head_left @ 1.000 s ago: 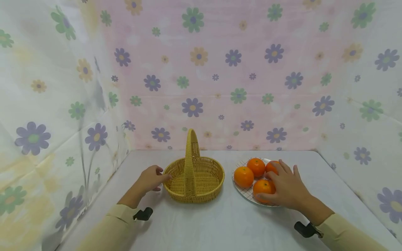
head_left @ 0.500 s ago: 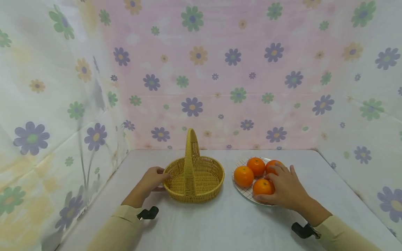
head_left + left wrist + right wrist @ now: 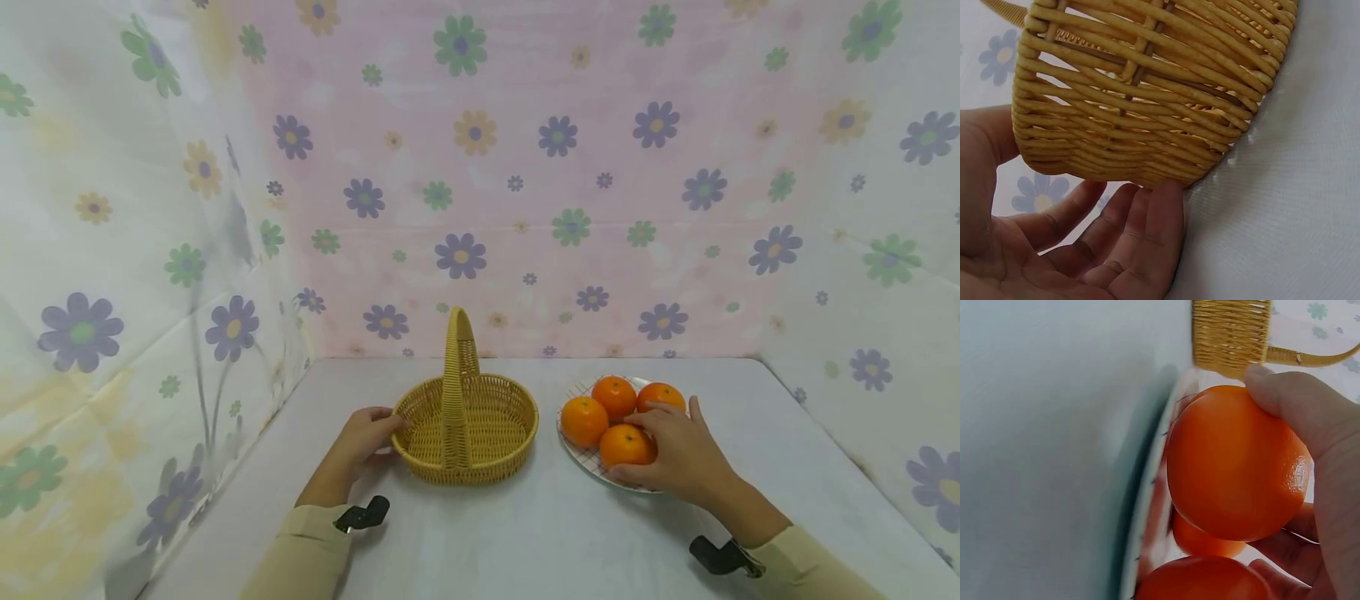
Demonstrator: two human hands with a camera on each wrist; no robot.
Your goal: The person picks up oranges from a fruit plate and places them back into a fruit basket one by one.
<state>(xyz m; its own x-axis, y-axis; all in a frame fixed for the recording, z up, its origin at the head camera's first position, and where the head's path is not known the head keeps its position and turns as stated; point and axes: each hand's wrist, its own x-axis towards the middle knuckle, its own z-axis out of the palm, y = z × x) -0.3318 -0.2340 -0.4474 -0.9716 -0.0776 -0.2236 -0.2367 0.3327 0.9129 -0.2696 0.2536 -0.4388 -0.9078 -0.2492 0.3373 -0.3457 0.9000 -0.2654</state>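
Note:
A yellow woven basket (image 3: 480, 477) with a tall arched handle stands in the middle of the table. My left hand (image 3: 366, 437) grips its left rim, thumb over the edge and fingers outside; in the left wrist view the fingertips (image 3: 1163, 194) touch the basket's underside. To the right, oranges lie on a white plate (image 3: 591, 463) with a grid of lines. My right hand (image 3: 682, 454) holds the front orange (image 3: 624, 445), thumb on its near side and fingers behind. In the right wrist view this orange (image 3: 1235, 465) sits above the plate's rim, others below it.
Three more oranges, one at the left (image 3: 584, 421), one at the back (image 3: 613, 397) and one at the back right (image 3: 662, 397), share the plate. Floral cloth (image 3: 525, 250) walls in the white table (image 3: 517, 542) at the back and both sides.
My left hand has moved right and taken hold of the basket's rim. My right hand has drawn slightly left and nearer, its fingers coming in around the front orange, which has shifted a little left.

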